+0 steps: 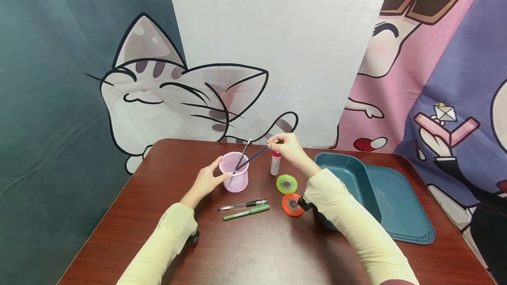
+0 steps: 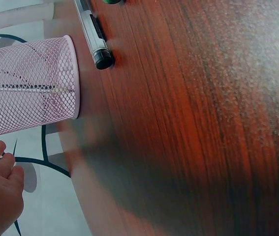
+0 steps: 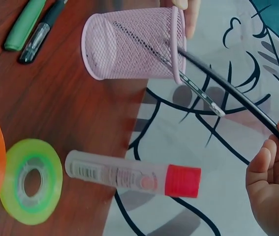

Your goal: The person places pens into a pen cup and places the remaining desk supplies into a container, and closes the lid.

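Note:
A pink mesh pen cup (image 1: 236, 184) stands upright on the table. My left hand (image 1: 207, 182) holds it near the rim, thumb on the near side and fingers on the far side. Between thumb and fingertips my right hand (image 1: 292, 149) pinches the upper end of a dark pencil (image 3: 235, 93). The pencil slants down to the left, its lower end inside the cup's mouth. Another pencil (image 3: 201, 92), patterned with a pale end, leans in the cup. In the left wrist view only part of the left hand (image 2: 1, 196) shows, by the cup's rim.
A glue stick (image 1: 275, 165) with a red cap stands right of the cup. Nearer lie a green tape roll (image 1: 294, 184), an orange tape roll (image 1: 286, 207), a black-capped clear pen (image 1: 242, 205) and a green pen (image 1: 246, 212). At right, a teal bin (image 1: 375, 203) adjoins a teal lid (image 1: 409, 210).

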A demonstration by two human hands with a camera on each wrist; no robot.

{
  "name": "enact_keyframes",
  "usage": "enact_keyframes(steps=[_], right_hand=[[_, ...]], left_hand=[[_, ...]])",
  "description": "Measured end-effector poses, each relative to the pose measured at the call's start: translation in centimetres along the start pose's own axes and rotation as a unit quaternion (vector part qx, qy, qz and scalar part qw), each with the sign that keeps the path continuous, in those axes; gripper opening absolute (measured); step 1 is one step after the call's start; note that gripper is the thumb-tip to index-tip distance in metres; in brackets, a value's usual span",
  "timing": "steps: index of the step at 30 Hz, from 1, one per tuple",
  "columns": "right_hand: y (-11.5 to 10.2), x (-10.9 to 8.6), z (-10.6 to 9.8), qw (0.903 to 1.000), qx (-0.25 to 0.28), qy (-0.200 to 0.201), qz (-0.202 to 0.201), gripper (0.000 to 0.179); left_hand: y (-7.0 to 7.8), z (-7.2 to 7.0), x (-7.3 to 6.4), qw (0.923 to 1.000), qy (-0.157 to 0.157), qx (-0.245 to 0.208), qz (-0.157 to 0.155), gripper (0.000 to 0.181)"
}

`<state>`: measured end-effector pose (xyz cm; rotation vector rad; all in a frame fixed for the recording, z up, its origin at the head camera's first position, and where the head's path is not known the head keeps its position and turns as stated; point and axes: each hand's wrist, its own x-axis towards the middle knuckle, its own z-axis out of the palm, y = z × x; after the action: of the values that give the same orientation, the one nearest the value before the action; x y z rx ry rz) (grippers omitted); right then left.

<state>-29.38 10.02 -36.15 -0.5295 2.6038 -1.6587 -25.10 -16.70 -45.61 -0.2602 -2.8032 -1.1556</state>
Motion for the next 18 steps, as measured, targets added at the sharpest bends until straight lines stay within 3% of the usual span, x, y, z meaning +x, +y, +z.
enact_keyframes(steps=[18], right_hand=[[0.7,0.6,2.7,0.9996,-0.023,-0.008,0.011,0.013]], left_hand=[[-0.3,0.2,0.0,1.0,0.006,-0.003,0.003,0.073]])
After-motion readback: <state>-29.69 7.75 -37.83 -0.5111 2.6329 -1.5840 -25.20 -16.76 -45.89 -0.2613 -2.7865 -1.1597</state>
